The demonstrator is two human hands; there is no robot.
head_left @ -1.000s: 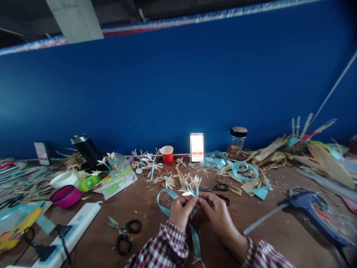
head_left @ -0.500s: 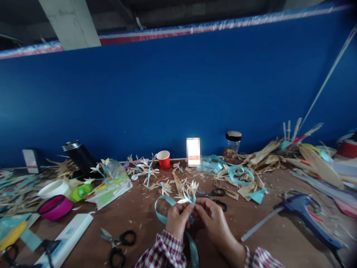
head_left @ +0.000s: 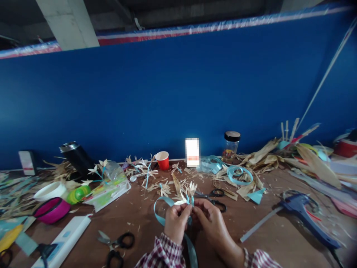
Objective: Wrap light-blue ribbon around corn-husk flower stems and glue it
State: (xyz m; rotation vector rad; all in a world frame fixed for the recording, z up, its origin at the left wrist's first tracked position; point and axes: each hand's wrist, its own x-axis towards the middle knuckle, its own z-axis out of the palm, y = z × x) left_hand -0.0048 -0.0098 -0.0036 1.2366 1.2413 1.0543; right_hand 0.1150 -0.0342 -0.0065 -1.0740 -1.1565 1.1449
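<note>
Between my two hands is a small husk flower [head_left: 191, 189] with pale petals and a stem wrapped in light blue. My left hand [head_left: 177, 219] pinches the stem just below the petals. The fingers of my right hand [head_left: 210, 219] are closed at the same stem, touching the blue wrapping. A light blue ribbon [head_left: 158, 210] loops out to the left of my hands, and its tail hangs down between my wrists. Where the ribbon meets the stem, my fingertips hide it. Black-handled scissors [head_left: 115, 245] lie open on the table to the left.
A blue glue gun [head_left: 306, 217] lies at right, its glue stick pointing left. More scissors [head_left: 219, 197] rest behind my right hand. A red paper cup [head_left: 162, 160], a lidded jar [head_left: 231, 147] and husk scraps line the back. A power strip [head_left: 63, 242] is at left.
The whole view has shifted slightly. Both hands stay at the flower's stem, with only slight movement of the fingers.
</note>
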